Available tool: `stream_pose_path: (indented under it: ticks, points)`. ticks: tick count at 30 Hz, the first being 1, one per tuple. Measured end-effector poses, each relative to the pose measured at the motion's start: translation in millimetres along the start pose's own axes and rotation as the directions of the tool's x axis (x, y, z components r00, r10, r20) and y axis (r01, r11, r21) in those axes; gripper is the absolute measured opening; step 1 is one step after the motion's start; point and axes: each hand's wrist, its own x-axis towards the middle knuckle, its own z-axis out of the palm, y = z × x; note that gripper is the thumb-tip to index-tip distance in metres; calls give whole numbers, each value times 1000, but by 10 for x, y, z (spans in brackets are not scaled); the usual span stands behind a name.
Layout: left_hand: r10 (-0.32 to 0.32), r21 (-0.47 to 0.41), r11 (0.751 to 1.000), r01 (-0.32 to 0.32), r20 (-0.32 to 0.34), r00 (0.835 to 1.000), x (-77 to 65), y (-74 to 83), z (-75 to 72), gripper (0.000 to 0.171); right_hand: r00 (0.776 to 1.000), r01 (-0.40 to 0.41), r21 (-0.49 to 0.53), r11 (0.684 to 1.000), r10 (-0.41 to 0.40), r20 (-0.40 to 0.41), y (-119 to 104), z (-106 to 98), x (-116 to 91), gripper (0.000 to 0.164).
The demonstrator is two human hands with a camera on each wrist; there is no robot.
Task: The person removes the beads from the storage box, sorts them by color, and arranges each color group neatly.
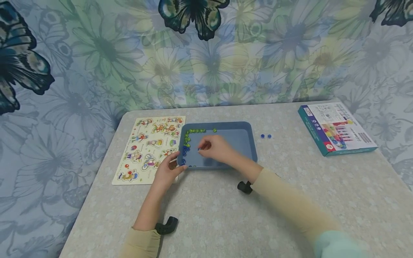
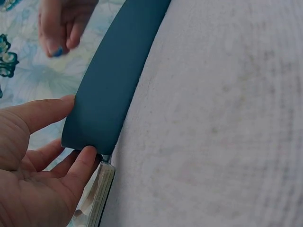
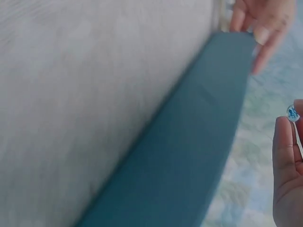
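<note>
The background is filled by a wall covering point(image 1: 213, 68) printed with pale flowers, on which large dark butterflies point(image 1: 193, 16) are seen. Below it, a table point(image 1: 206, 218) is topped in a pale, faintly patterned finish. With the blue-grey tray point(image 1: 232, 143) taken as the clock's centre and the wall at twelve, a cream picture board point(image 1: 146, 152) is laid at nine o'clock, printed with small coloured figures, a bicycle among them; any lettering on it is too small to be read. At eight o'clock, the tray's near corner is held by the left hand point(image 1: 166, 174), the thumb and fingers parted only by the corner between them. Inside the tray, green beads point(image 1: 198, 130) are ranged along the edge from twelve o'clock round to nine, and blue beads point(image 1: 185, 148) are gathered from nine to eight. Over the tray's middle, slightly towards nine, a small blue piece point(image 3: 293, 113) is pinched by the right hand point(image 1: 219, 148), thumb and fingertip closed to its width. At three o'clock, just beside the tray, two blue discs point(image 1: 269, 136) are set on the table. Farther out, between two and three, a box point(image 1: 338, 127) is placed; its white face and teal sides are printed with pictures and text, but no brand or word can be made out.
</note>
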Motion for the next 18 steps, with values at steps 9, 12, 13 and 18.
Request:
stream_pose_path:
  ticks: [9, 12, 13, 18]
  points:
    - [-16, 15, 1000, 16, -9, 1000, -2, -1, 5, 65, 985, -73, -16, 997, 69, -156, 133, -750, -417, 9]
    - [-20, 15, 1000, 21, -10, 1000, -4, 3, 9, 65, 971, -123, -32, 992, 113, -210, 265, -989, -557, 13]
    - [-19, 12, 1000, 19, -9, 1000, -4, 3, 10, 66, 965, -142, -43, 989, 129, -230, 312, -1067, -600, 14]
    - [-14, 7, 1000, 14, -6, 1000, -3, -1, 6, 66, 927, -226, -74, 971, 191, -323, 570, -1393, -787, 21]
